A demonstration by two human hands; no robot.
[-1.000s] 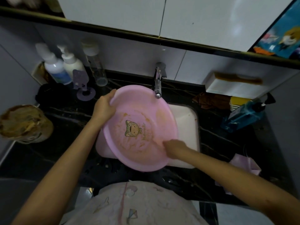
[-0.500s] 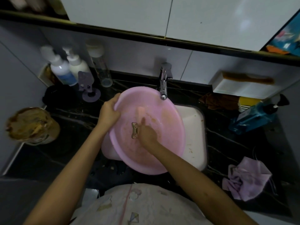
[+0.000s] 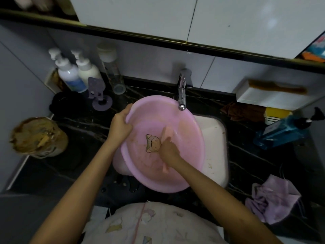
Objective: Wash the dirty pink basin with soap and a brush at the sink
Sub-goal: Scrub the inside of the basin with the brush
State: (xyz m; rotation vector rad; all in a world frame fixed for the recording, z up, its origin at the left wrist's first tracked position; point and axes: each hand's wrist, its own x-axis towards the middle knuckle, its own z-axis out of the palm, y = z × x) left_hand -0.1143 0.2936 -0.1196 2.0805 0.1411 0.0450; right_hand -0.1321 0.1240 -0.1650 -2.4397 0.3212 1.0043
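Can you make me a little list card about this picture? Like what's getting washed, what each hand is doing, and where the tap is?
Being washed: pink basin, tilted over the white sink
Left hand: grips the basin's left rim
Right hand: holds a peach-coloured brush against the basin's inside
Picture inside: cartoon cat face, right beside the right hand
Dirt: brownish smears on the inside
Tap: above the basin's far rim; no running water visible
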